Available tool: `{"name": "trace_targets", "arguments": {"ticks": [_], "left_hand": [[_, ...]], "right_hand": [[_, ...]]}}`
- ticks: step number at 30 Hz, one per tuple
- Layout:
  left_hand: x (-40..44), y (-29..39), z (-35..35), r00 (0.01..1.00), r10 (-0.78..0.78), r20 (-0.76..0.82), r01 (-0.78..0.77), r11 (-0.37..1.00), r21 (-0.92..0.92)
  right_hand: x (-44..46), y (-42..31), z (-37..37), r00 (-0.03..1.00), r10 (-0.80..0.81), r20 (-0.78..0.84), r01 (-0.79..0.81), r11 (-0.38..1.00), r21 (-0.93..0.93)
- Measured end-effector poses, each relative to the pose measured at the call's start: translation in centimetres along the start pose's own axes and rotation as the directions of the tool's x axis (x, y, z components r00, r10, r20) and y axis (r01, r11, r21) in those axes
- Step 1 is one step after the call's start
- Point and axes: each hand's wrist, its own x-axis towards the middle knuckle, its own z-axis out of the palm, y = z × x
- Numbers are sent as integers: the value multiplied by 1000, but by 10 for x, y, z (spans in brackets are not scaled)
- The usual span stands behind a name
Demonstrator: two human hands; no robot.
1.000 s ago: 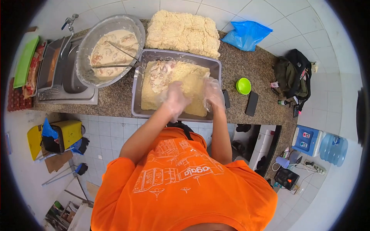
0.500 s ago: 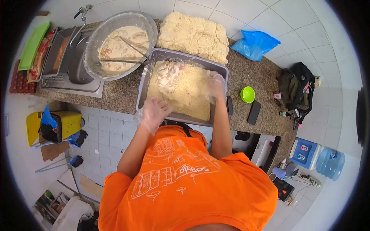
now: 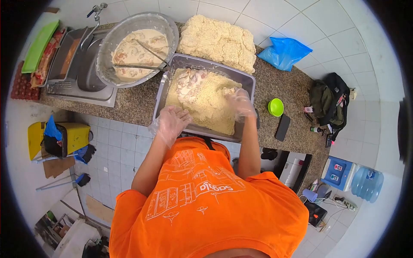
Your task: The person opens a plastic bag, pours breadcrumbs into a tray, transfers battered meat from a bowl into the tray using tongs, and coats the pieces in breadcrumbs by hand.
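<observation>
We have both gloved hands at the grey tub (image 3: 162, 92), which sits on the worktop (image 3: 275, 81) in front of us. Over the last second our left hand (image 3: 173, 120) has come back from the middle of the crumbs (image 3: 215, 116) to the near left corner of the tub, where its grip is slack, fingers extended, with nothing between them. Our right hand (image 3: 241, 104) stays at the right side, and a pale lump (image 3: 229, 91) now shows at its fingertips. We cannot tell whether that grip is closed around a piece or whether the lump is only crumbs stuck to the fingers. As we judge it, this leaves the right hand alone working the crumbs for the moment. The wet pieces (image 3: 190, 84) lie in the far left part of the tub, on top of the crumbs and apart from both hands; their upper side is whitish with batter and largely bare of crumbs, so we take their coating as unfinished. Behind the tub is a thick crumbed slab (image 3: 217, 41), and to its left a big basin (image 3: 105, 60) holds more battered pieces, with tongs (image 3: 137, 66) resting in it. To the right stand a green bowl (image 3: 275, 107) and, just beside it, a dark phone (image 3: 282, 127).
</observation>
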Motion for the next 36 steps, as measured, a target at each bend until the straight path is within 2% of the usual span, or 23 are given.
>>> {"name": "trace_targets", "arguments": {"ticks": [1,2,3,4,6,7,9,10,14,16,17,19,23,24,25,26,28,29,31,32,34,35,36], "left_hand": [[-2,0,2,1000,1,-7,-1,1000,2],[-2,0,4,1000,2,-12,-1,1000,4],[-1,0,4,1000,2,-9,-2,1000,1],[-1,0,4,1000,3,-27,-3,1000,-3],[0,2,3,999,13,-43,-13,1000,-12],[-1,2,2,999,6,-31,-7,1000,-13],[0,3,1,1000,8,-11,-8,1000,-15],[0,3,-2,1000,10,-17,-10,1000,-20],[13,2,-11,999,18,-38,-20,999,-48],[10,1,-7,998,27,-50,-29,998,-56],[9,2,-6,998,25,-59,-29,998,-55],[8,2,-4,997,28,-66,-32,998,-56],[5,1,-2,995,59,-77,-66,994,-85],[4,2,-2,994,76,-78,-83,993,-89],[4,3,-1,993,82,-80,-89,991,-95],[4,4,-1,993,85,-84,-94,990,-103],[2,3,-2,992,84,-99,-96,989,-116],[3,4,-1,991,94,-98,-106,987,-119],[2,6,2,990,96,-107,-109,987,-120],[0,5,5,990,112,-87,-121,987,-107],[0,3,5,990,115,-77,-122,988,-92],[4,4,3,991,121,-49,-125,989,-83],[3,2,-3,993,115,-30,-117,991,-72]], "right_hand": [[-1,2,0,1000,0,1,0,1000,-3],[-2,5,1,990,94,101,-120,948,296],[-1,6,0,964,149,222,-250,795,553],[-5,-12,-16,964,147,222,-248,798,550],[-9,-44,-49,928,43,370,-279,740,613],[-5,-45,-53,927,40,373,-277,742,610],[11,-45,-63,924,115,364,-288,837,465],[24,-41,-67,927,110,359,-280,840,465],[75,-49,-96,945,4,327,-186,829,527],[116,-48,-111,930,-223,291,34,844,536],[141,-53,-111,929,-229,290,40,844,535],[189,-61,-111,897,-265,354,149,935,323],[233,-103,-115,831,-300,468,194,946,261],[239,-118,-121,786,-334,521,443,891,-97],[242,-134,-126,740,-338,582,629,654,-419],[239,-146,-129,733,-343,588,637,649,-416],[224,-160,-127,857,-281,432,489,708,-509],[226,-154,-110,854,-279,440,492,709,-506],[233,-127,-60,776,-451,442,570,198,-798],[234,-116,-45,778,-442,447,573,206,-793],[216,-118,-33,905,-335,264,424,637,-644],[205,-130,-49,893,-277,354,444,668,-598],[185,-118,-44,893,-263,366,441,677,-589]]}}
